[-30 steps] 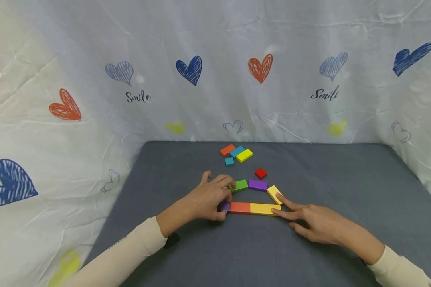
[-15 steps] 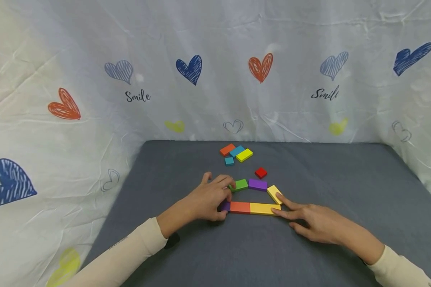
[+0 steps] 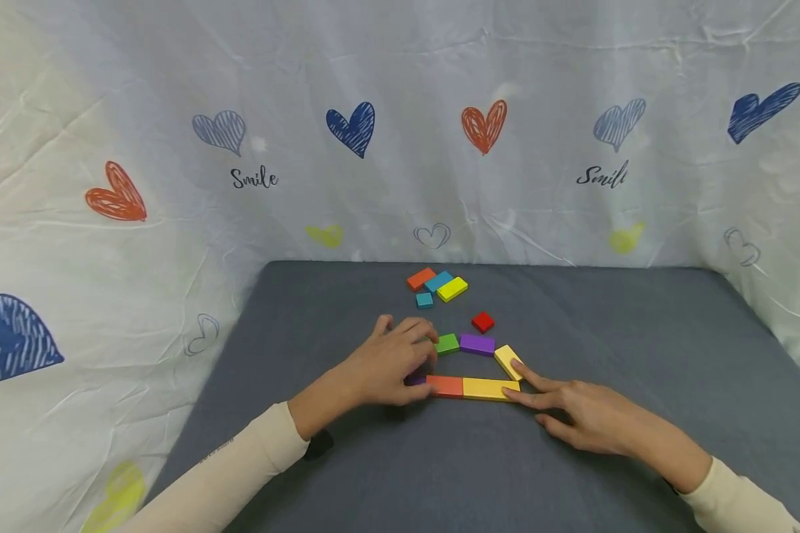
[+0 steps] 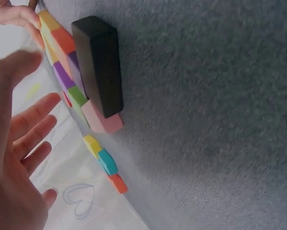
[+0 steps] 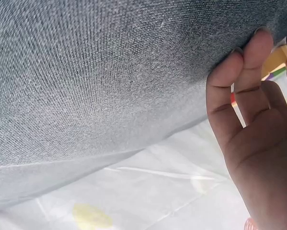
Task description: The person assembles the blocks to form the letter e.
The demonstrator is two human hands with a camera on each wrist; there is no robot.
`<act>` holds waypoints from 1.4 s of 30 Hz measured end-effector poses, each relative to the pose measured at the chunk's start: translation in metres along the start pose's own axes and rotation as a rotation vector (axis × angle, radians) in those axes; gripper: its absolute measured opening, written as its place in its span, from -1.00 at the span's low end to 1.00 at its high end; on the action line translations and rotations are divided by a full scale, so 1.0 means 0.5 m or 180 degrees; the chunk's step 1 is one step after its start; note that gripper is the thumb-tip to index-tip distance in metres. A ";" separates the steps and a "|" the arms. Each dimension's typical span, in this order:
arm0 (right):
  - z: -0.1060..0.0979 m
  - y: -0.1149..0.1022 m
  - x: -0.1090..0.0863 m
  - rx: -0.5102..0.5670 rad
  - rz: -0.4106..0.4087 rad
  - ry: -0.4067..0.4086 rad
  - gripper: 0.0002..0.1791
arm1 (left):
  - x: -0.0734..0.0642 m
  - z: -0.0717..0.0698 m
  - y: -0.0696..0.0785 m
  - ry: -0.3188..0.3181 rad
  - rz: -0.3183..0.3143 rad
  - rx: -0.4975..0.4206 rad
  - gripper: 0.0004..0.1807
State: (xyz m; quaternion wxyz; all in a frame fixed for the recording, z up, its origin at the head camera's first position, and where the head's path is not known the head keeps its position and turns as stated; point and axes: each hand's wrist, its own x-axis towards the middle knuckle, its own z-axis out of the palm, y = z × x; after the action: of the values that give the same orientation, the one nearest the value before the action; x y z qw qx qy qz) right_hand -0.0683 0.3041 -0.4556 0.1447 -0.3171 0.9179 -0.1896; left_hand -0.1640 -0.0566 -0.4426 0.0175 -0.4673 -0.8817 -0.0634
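My left hand [image 3: 393, 363] arches over the left end of a block outline, thumb at the orange-red block [image 3: 444, 386] and fingertips beside the green block [image 3: 447, 344]. In the left wrist view, its fingers [image 4: 35, 122] are spread with nothing between them; a black block [image 4: 97, 67] and a pink block [image 4: 102, 117] stand nearby, hidden under the hand in the head view. Two outstretched fingers of my right hand [image 3: 590, 414] touch the long yellow block [image 3: 485, 389] and the slanted pale yellow block [image 3: 508, 362]. A purple block [image 3: 477, 345] lies between green and pale yellow.
Behind the outline lies a small red block [image 3: 483, 322]. Farther back are an orange block [image 3: 421, 279], a blue block [image 3: 438, 281], a bright yellow block [image 3: 452, 289] and a small teal block [image 3: 424, 300]. A heart-printed curtain [image 3: 373, 192] hangs beyond the grey tabletop [image 3: 607, 318].
My left thumb and fingers have shifted slightly right, covering more of the green block and reaching the orange-red block's edge. The right hand and the blocks keep their places.
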 end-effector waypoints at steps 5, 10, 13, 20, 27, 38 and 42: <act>0.002 0.000 -0.002 0.0006 -0.0016 0.0019 -0.29 | 0.011 -0.014 -0.021 0.0465 -0.0180 -0.0185 -0.70; 0.002 -0.002 -0.004 -0.0019 -0.0038 0.0052 -0.28 | 0.024 -0.030 -0.045 0.0731 -0.0395 -0.0339 -0.76; 0.001 -0.001 -0.005 0.0004 -0.0040 0.0045 -0.28 | 0.031 -0.038 -0.056 0.0737 -0.0481 -0.0388 -0.73; 0.003 -0.003 -0.005 0.0006 -0.0044 0.0060 -0.29 | 0.047 -0.043 -0.076 0.0714 -0.0613 -0.0534 -0.65; 0.002 -0.004 -0.007 -0.0029 -0.0066 0.0114 -0.29 | 0.082 -0.048 -0.115 0.0547 -0.0805 -0.0630 -0.57; 0.000 -0.002 -0.007 -0.0013 -0.0112 0.0106 -0.29 | 0.140 -0.051 -0.193 -0.0148 -0.0875 -0.0410 -0.37; -0.001 -0.002 -0.003 -0.0011 -0.0118 0.0083 -0.30 | 0.155 -0.043 -0.208 -0.0404 -0.0957 -0.0384 -0.36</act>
State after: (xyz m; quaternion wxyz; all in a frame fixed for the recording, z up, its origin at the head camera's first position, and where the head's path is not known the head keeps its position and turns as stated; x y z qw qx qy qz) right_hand -0.0670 0.3045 -0.4545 0.1287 -0.3318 0.9140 -0.1948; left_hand -0.2939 -0.0533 -0.4242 -0.0759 -0.3333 -0.9356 -0.0885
